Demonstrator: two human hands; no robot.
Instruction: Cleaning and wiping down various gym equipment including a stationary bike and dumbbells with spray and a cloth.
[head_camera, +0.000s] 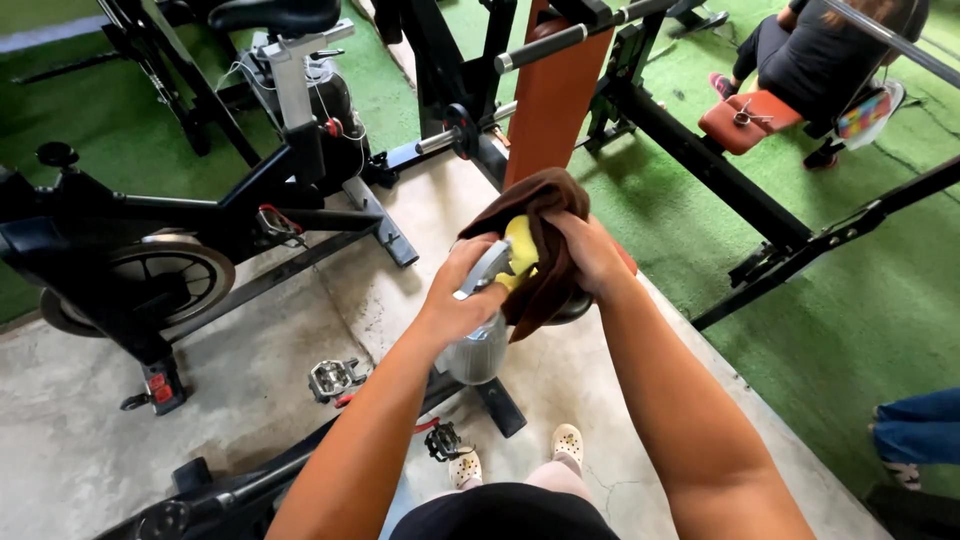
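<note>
Head view: left hand (462, 300) fingers clamp a grey spray bottle (478, 345), nozzle aimed at the brown cloth (535, 245) bunched in right hand (590, 250)'s closed fingers; wetting the cloth.

— What's the floor like?
— Bare concrete (250, 330) runs through the middle; green turf (850, 330) spreads from one to five o'clock and again at eleven.
— And the equipment?
— A black exercise bike (150, 240) stands at nine o'clock. A black weight rack (700, 160) with a brown upright pad (555, 100) rises at twelve. A red bench pad (745, 120) sits at one o'clock.
</note>
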